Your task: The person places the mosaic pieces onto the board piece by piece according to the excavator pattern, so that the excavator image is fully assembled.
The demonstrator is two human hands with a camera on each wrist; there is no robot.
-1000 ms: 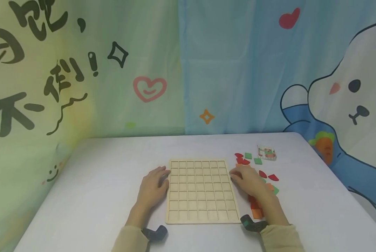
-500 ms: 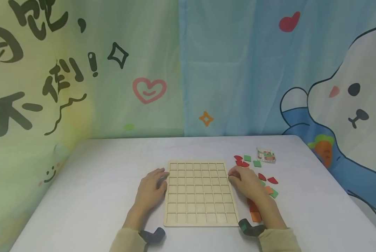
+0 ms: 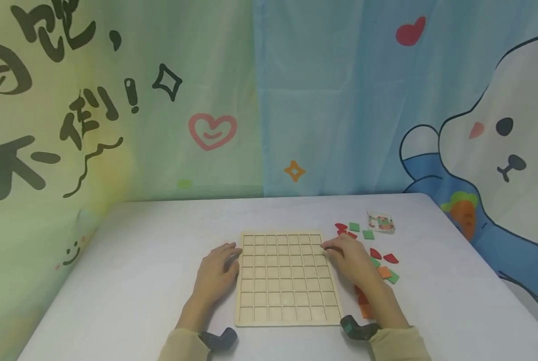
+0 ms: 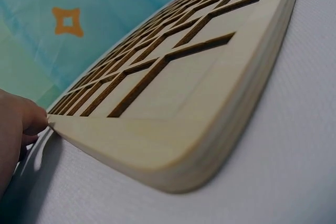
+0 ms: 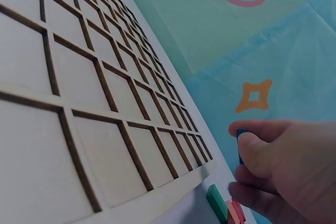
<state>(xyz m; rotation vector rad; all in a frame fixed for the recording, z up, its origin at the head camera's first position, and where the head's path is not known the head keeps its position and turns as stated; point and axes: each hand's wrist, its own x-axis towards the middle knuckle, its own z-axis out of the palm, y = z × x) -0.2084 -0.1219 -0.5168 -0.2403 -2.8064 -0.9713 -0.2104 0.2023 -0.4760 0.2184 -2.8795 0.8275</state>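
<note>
A pale wooden board (image 3: pixel 287 281) with a grid of square recesses lies on the white table. My left hand (image 3: pixel 216 271) rests at its left side with relaxed fingers, and the fingertips (image 4: pixel 35 119) meet the board's edge in the left wrist view. On the opposite side, my right hand (image 3: pixel 352 260) has its fingertips over the upper right edge of the board. It pinches a small blue tile (image 5: pixel 240 145) between thumb and forefinger, mostly hidden by the thumb. All the recesses I see hold nothing.
Right of the board lie loose pieces: red fan-shaped ones (image 3: pixel 391 258), green squares (image 3: pixel 368 234) and orange squares (image 3: pixel 366 311), partly behind my right arm. A small clear packet with a printed pattern (image 3: pixel 381 222) lies behind them. A patterned curtain (image 3: pixel 205 75) hangs behind the table.
My right hand has shifted slightly left, its fingertips going from beside the board to over its right edge. The left hand stays at the left edge.
</note>
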